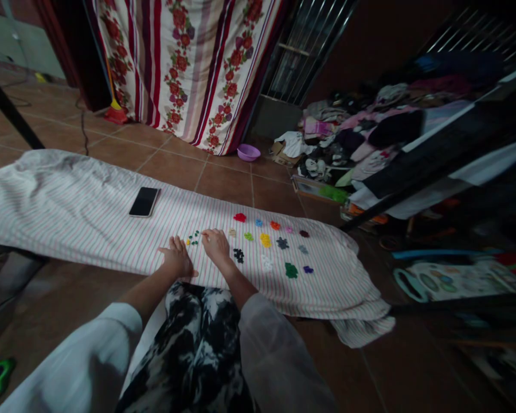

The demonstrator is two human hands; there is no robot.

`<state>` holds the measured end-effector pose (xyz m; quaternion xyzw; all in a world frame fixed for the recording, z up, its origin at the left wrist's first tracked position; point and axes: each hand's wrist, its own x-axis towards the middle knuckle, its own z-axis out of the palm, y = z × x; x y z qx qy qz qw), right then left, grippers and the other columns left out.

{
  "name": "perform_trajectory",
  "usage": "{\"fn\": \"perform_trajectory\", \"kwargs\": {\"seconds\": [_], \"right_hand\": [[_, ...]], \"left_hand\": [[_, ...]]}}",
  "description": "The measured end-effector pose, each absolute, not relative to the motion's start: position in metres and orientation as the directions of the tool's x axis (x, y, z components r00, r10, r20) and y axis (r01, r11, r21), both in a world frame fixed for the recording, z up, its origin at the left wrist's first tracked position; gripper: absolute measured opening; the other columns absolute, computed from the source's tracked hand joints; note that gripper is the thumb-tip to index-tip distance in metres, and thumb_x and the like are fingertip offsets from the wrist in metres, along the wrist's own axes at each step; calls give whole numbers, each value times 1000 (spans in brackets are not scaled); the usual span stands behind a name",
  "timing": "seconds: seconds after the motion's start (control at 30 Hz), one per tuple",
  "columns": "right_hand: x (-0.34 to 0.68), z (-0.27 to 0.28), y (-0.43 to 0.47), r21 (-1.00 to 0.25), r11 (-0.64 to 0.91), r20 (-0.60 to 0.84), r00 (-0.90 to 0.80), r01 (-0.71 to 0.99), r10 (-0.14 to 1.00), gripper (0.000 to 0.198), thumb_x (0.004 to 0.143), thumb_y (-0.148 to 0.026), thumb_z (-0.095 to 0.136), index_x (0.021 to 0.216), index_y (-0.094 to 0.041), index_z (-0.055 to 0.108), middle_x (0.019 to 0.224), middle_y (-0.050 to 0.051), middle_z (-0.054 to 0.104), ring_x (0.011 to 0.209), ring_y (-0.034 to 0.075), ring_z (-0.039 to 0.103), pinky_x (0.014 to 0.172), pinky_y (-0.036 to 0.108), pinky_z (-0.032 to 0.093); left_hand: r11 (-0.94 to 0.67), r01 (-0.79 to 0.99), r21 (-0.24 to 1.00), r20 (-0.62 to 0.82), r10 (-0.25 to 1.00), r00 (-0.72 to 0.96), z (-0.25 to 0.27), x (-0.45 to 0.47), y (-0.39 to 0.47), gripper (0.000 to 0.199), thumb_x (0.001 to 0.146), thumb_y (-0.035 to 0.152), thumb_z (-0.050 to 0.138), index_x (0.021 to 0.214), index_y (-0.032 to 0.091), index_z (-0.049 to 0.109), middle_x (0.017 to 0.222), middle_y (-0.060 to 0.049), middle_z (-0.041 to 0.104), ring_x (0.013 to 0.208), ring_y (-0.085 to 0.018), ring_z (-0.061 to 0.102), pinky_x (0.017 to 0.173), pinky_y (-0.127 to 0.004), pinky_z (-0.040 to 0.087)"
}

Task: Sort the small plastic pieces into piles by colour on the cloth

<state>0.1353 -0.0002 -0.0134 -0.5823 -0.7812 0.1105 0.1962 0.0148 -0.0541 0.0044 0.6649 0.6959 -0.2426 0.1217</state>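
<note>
My left hand (177,258) rests on the striped cloth (90,229), fingers apart and holding nothing that I can see. Just right of it, my right hand (216,245) has its fingers drawn together in a pinch; whatever is between the fingertips is too small to make out. A few tiny dark green pieces (194,237) and a yellow piece (188,242) lie between the hands. Beside my right hand are small heaps sorted by colour, among them beige pieces (232,232), black pieces (238,255), lime pieces (248,236), yellow pieces (265,240) and green pieces (291,270).
A phone (144,202) lies on the cloth to the left. Beyond the cloth-covered surface hang a floral curtain (184,69) and, on the tiled floor, a purple basin (248,152). Piled clothes (348,132) and a dark slanting bar (395,198) occupy the right.
</note>
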Motion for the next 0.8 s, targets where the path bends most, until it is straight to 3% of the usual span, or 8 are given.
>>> {"fn": "perform_trajectory", "kwargs": {"seconds": [0.3,0.43,0.8], "right_hand": [[238,-16,28,-406,15,267,103,914,958,26,85,-22,44,103,-21,62,91,4,66,86,17,55,78,27,38],[291,-11,43,-362,-114,211,200,925,957,23,82,-22,47,97,-20,65,92,5,67,88,17,56,78,26,40],[346,-10,70,-287,-228,43,250,930,967,26,81,-21,47,95,-21,69,96,5,68,86,17,60,74,25,43]], "left_hand": [[-28,985,-173,-469,882,-57,3,13,-55,110,68,73,44,143,1,9,149,-26,-1,137,-43,-2,95,-67,27],[-37,985,-166,-463,885,-45,-5,11,-54,110,69,72,43,143,0,9,149,-27,0,137,-43,-1,94,-67,27],[-54,983,-177,-451,892,-32,-10,11,-53,109,70,73,40,143,-2,10,148,-28,-2,137,-43,0,94,-69,25]]}}
